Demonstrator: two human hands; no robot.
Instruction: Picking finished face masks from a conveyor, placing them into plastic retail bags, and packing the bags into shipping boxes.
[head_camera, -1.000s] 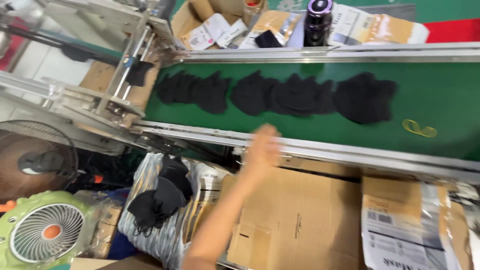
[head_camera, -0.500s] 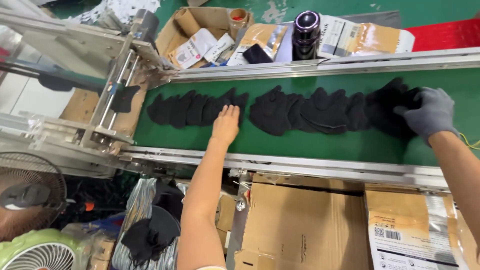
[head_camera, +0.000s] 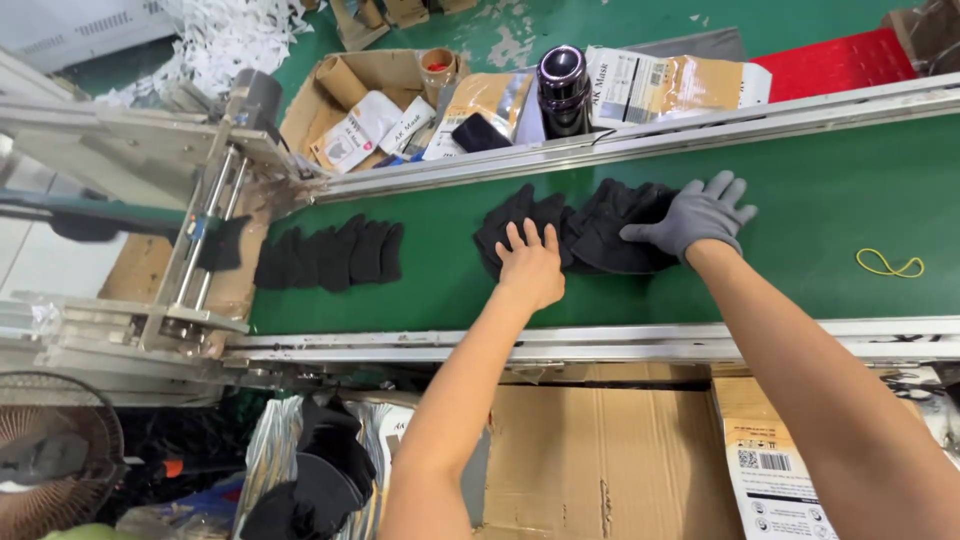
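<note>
On the green belt (head_camera: 820, 190), both hands' fingers (head_camera: 520, 238) spread flat on black masks (head_camera: 600, 225), yellow band (head_camera: 888, 264) nearby.

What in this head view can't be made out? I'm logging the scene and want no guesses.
- Head view: how many black masks lie in the pile; they overlap, and the left hand and gloved right hand cover part.
- Fan: cut off by the left and bottom edges.
- Contents of the cardboard box: partly hidden by packets.
- Yellow rubber band: too small to tell its state.
</note>
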